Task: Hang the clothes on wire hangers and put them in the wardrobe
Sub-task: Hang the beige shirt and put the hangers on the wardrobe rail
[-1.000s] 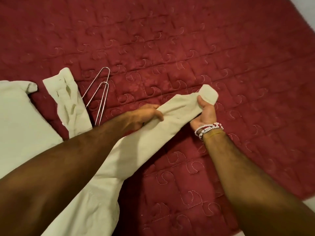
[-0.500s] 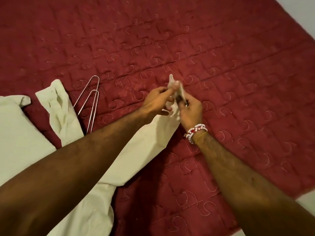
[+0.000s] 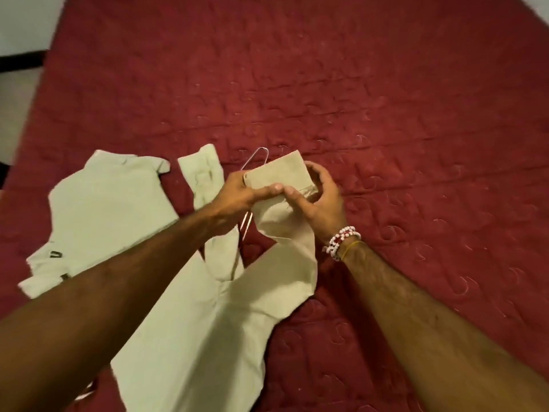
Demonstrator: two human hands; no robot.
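A pale beige shirt [image 3: 190, 322] lies spread on the red quilted bed. Both hands hold the cuff [image 3: 279, 173] of its right sleeve, lifted off the quilt. My left hand [image 3: 240, 193] pinches the cuff's left edge with thumb and fingers. My right hand [image 3: 319, 200] grips the cuff's right side, fingers curled behind it and thumb on the front. The other sleeve [image 3: 205, 179] lies flat to the left. A wire hanger [image 3: 257, 154] lies on the quilt behind my hands, mostly hidden by them.
The red quilt [image 3: 386, 114] fills most of the view. A second beige garment [image 3: 110, 209] lies at the left. The bed's left edge and pale floor [image 3: 17, 99] show at the top left. A bead bracelet circles my right wrist.
The cuff, bunched between my fingertips half a second ago, is now held flat and spread between both hands. The camera has shifted, showing more of the garments and the bed's left edge.
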